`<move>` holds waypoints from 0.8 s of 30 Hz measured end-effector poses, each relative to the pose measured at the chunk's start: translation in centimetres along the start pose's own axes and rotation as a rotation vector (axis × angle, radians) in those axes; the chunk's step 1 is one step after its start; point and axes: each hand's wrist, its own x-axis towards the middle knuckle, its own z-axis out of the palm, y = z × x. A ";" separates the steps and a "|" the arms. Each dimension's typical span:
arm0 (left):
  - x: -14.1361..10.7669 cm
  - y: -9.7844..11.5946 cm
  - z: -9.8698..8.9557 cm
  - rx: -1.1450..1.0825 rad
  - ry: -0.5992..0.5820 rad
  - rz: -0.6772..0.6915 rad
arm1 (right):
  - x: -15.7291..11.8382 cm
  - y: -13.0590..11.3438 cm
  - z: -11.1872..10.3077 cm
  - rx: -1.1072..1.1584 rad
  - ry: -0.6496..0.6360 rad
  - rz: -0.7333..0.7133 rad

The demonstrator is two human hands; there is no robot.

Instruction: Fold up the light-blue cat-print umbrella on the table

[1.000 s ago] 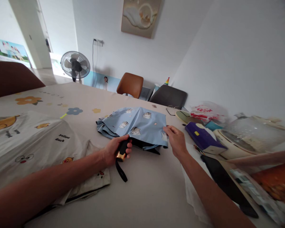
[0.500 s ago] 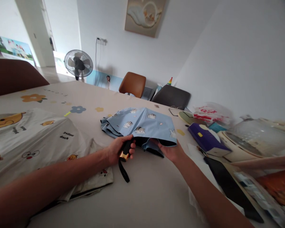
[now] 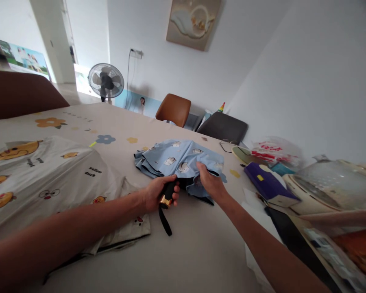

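Note:
A blue folding umbrella with printed cartoon animals and a dark underside lies partly gathered, its cloth in loose folds, above the table. My left hand is wrapped round its black handle, which ends in a gold band and a dangling black wrist strap. At the umbrella's right side, my right hand pinches a fold of the cloth, thumb on top and the other fingers hidden beneath. A cream umbrella with yellow ducks is spread on the table to the left, under my left forearm.
The table has a pale flowered cover. Along its right side are a purple box, a clear-lidded pot, a plastic bag, eyeglasses and a dark flat object. Chairs and a fan stand beyond.
My right hand has shifted from under the blue cloth's right edge up and left, bringing its thumb on top and folding that edge in. My left hand keeps its hold on the handle.

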 end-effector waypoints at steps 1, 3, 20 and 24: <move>0.0 0.0 0.1 -0.002 0.003 -0.009 | 0.4 -0.6 0.1 -0.043 0.057 0.006; -0.1 0.0 0.1 0.001 0.003 -0.022 | 1.2 -1.9 0.1 -0.081 0.111 -0.005; 0.2 0.2 0.1 -0.011 -0.058 -0.050 | 4.7 -3.3 7.3 -0.037 -0.122 -0.122; 0.2 0.2 0.1 -0.016 -0.056 -0.046 | 5.0 -3.4 8.0 -0.080 -0.158 -0.138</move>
